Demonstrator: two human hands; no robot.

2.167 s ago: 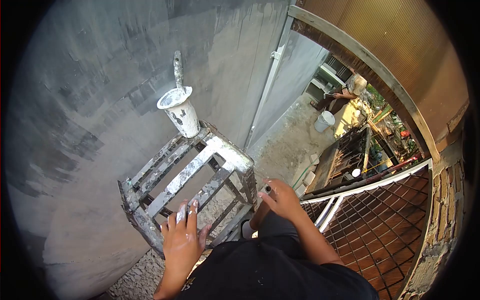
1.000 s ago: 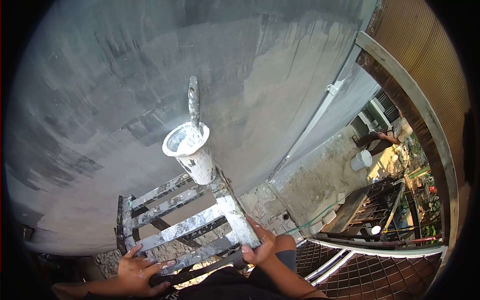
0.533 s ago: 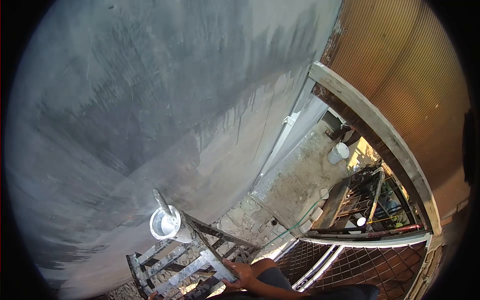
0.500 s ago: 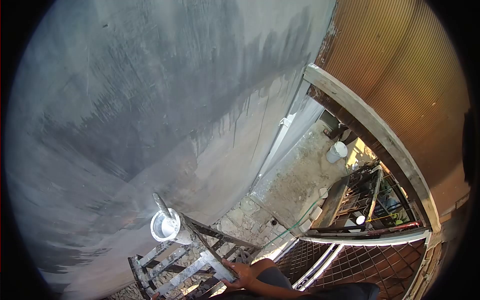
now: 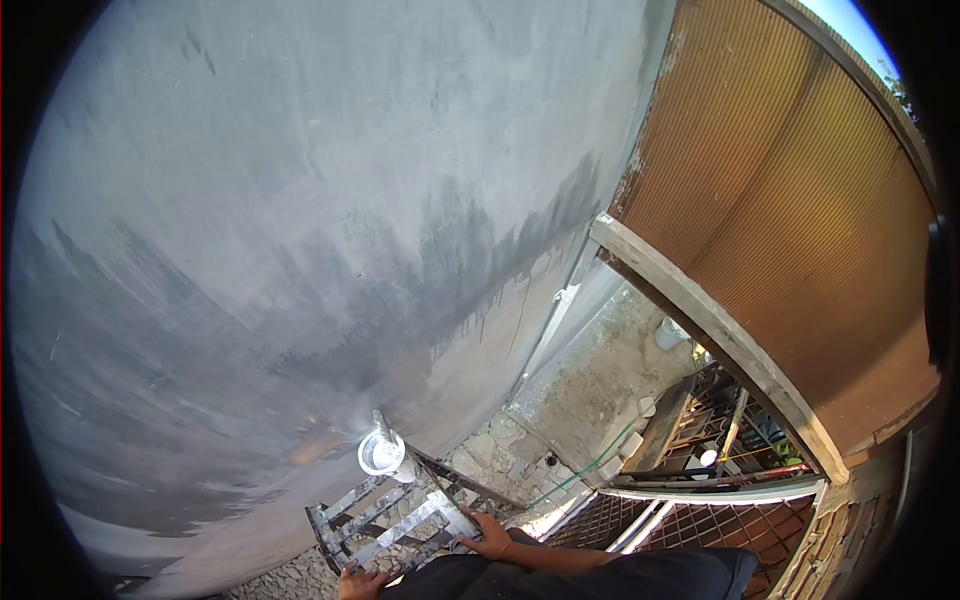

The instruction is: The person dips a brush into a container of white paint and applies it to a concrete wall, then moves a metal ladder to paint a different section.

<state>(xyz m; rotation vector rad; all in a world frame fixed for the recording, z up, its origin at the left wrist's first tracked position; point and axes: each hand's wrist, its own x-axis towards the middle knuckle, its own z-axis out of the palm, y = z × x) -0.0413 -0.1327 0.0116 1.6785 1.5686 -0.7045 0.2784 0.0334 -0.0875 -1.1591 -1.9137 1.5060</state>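
Where the scene begins at the left, a grey wall (image 5: 200, 300) occupies most of the view, with darker, streaked patches across its middle and lower parts. Along the near foot of the wall lies a bed of broken stone (image 5: 290, 578). To the right of this, the left hand (image 5: 361, 583) is located at the near left edge of a slatted stand (image 5: 396, 533), its fingers spread against the slats; the hand is cut off below, so whether it grips the stand or only touches it cannot be told. The stand is positioned in the near part of the scene, beside the wall, its slats coated with white and grey smears. At its far end stands a white cup (image 5: 407, 466), from which a smeared handle (image 5: 380, 424) projects upward. The right hand (image 5: 487, 537) is at the near right corner of the stand, with fingers and thumb bent around the frame and closed on it. Further right, a green hose (image 5: 590, 466) crosses the ground. Beyond it, a concrete slab (image 5: 600, 360) extends to a far white bucket (image 5: 668, 337), partly covered by a curved beam (image 5: 730, 342). Near right is a lattice grille (image 5: 740, 527); far right, a brown corrugated panel (image 5: 790, 230).
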